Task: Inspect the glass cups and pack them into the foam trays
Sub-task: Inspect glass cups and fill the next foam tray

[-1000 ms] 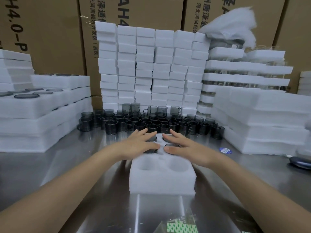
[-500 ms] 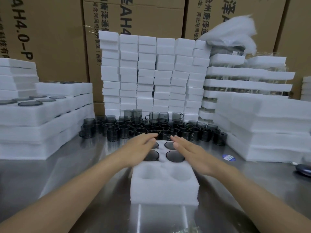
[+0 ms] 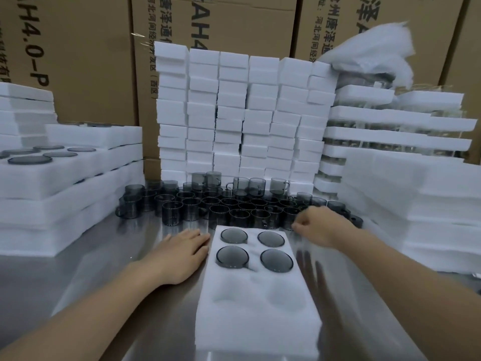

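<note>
A white foam tray (image 3: pixel 257 316) lies lengthwise on the steel table in front of me. Its far pockets hold several smoky grey glass cups (image 3: pixel 233 235), and the two near pockets are empty. My left hand (image 3: pixel 179 254) lies flat on the table, fingertips against the tray's left side. My right hand (image 3: pixel 322 225) hovers past the tray's far right corner with fingers curled, at the right end of the front row of loose grey cups (image 3: pixel 221 204). Blur hides whether it holds a cup.
Several foam trays with cups are stacked at the left (image 3: pixel 52 183) and right (image 3: pixel 416 191). A wall of small foam blocks (image 3: pixel 234 113) rises behind the loose cups, with cardboard boxes (image 3: pixel 78 61) behind that. Bare steel table (image 3: pixel 91 277) shows left of the tray.
Both hands came off the cups in the tray. The left dropped to the table beside the tray's left side; the right swung right to the loose cups and curled its fingers.
</note>
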